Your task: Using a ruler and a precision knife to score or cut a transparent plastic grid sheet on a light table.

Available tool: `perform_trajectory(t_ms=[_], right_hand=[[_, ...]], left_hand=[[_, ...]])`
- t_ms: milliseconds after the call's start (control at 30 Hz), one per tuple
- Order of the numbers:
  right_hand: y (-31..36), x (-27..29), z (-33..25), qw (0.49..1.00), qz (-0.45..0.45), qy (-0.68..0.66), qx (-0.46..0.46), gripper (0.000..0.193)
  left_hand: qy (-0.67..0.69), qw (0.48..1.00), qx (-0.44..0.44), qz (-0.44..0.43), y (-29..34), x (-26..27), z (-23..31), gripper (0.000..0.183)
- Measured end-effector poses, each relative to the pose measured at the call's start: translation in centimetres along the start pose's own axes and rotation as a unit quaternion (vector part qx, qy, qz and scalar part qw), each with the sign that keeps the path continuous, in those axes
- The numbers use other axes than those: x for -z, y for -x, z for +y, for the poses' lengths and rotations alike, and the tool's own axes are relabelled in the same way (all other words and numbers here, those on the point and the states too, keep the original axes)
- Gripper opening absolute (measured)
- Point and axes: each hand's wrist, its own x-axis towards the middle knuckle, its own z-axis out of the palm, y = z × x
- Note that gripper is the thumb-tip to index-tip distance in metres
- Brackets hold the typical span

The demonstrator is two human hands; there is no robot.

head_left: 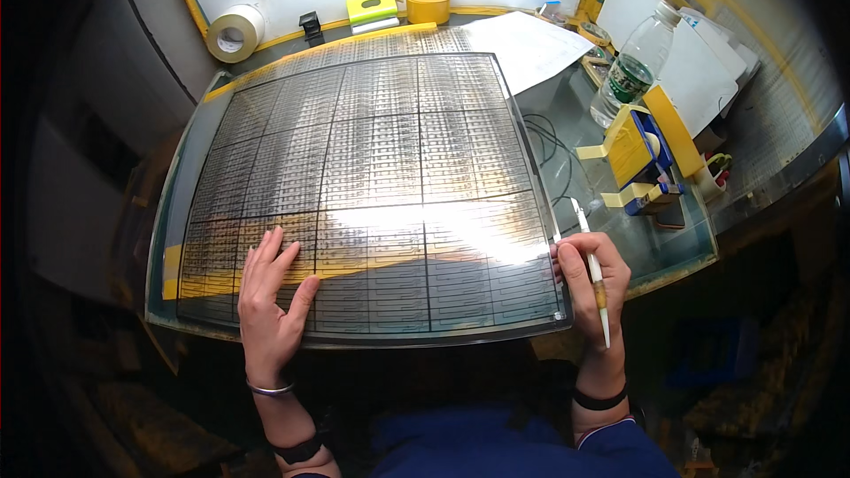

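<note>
Head view: the left hand (270, 296) rests on the lower-left part of the gridded sheet (376, 173), thumb and fingers apart. The right hand (600, 265), at the sheet's right edge near its lower corner, is closed around a slim white tool (602, 305). The sheet is dark, glossy, glare-streaked, divided into panels.
</note>
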Motion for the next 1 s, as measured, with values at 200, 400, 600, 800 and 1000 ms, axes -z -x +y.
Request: perform_trajectory(t_ms=[200,400,600,800,1000], right_hand=[[-0.02,0.08,-0.14,1.0,-0.001,-0.001,-0.001,0.009],[-0.03,0.06,0.0,1.0,-0.001,0.0,0.003,0.008],[-0.04,0.04,-0.01,1.0,-0.002,-0.002,0.003,0.007],[-0.09,0.08,-0.02,1.0,-0.005,0.001,0.005,0.008],[-0.1,0.06,-0.06,1.0,-0.005,0.002,0.006,0.008]], left_hand=[[0.001,1.0,-0.005,0.005,-0.09,-0.05,0.01,0.047],[-0.005,1.0,-0.007,0.006,-0.08,-0.15,-0.16,0.049],[-0.005,1.0,-0.005,0.007,-0.05,-0.13,-0.14,0.049],[-0.006,1.0,-0.006,0.008,-0.07,-0.18,-0.16,0.048],[-0.006,1.0,-0.005,0.003,0.0,-0.13,-0.2,0.047]])
